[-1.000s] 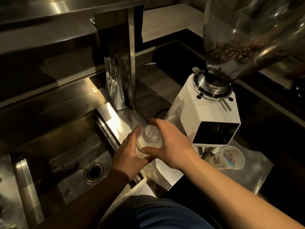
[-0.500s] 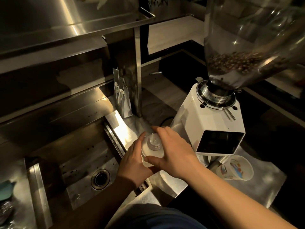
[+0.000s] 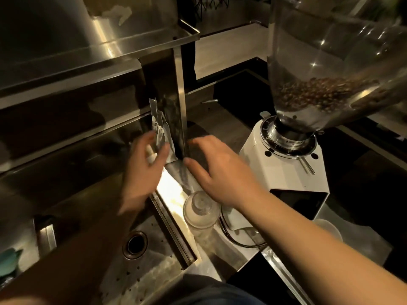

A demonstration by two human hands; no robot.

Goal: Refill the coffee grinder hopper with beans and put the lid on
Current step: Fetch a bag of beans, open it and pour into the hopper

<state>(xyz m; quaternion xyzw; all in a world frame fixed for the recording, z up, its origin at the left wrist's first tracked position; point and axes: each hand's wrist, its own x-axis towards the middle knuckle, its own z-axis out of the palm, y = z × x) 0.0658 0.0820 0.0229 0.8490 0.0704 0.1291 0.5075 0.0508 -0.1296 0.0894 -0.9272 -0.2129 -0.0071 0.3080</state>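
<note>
Foil bean bag [image 3: 160,130] just ahead of both spread, empty grips: left hand [image 3: 143,170], right hand [image 3: 222,170]

I count two hands of mine, the left hand [image 3: 144,172] and the right hand [image 3: 220,172]. There is one white grinder [image 3: 286,172] on the right, with one clear hopper [image 3: 330,62] holding beans. One silver bag [image 3: 159,130] stands far left, one clear bottle [image 3: 201,211] near me, one sink drain [image 3: 134,245], and one paper cup [image 3: 328,232] near right.
</note>
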